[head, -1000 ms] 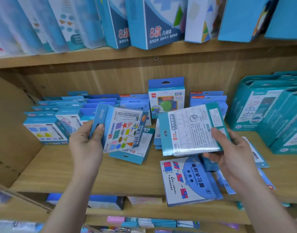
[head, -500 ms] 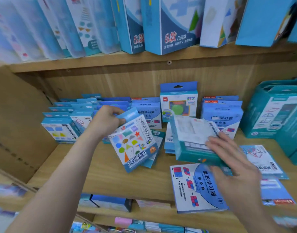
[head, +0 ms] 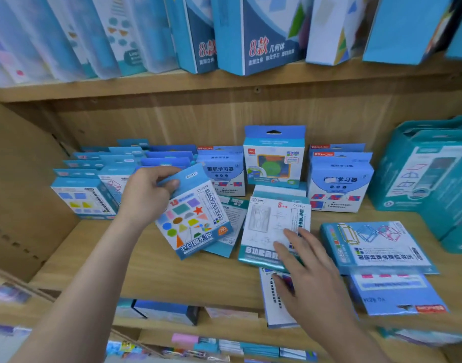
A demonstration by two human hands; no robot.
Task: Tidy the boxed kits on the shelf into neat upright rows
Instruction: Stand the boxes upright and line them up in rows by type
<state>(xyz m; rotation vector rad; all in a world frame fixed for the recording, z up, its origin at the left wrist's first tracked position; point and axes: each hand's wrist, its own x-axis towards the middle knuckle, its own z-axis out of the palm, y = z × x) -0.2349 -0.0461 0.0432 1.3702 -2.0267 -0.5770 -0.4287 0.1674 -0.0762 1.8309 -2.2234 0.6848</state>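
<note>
Two hands are working over the wooden shelf (head: 151, 268), where most small kits at the back are already standing in upright rows (head: 125, 163) while several others are lying flat toward the front. Compared with a second ago, the white-and-teal drawing kit (head: 274, 229) is no longer being held up: the right hand (head: 311, 279) is now pressing it flat onto the pile at mid-shelf, fingers (head: 292, 237) spread loose on top and gripping nothing. The left hand (head: 146, 197) is carrying the shapes kit (head: 193, 221) back toward the standing rows, thumb and fingers pinching its blue hang tab, the box tilting. Judging by this, one kit is about to be stood up, with the flat ones waiting
</note>
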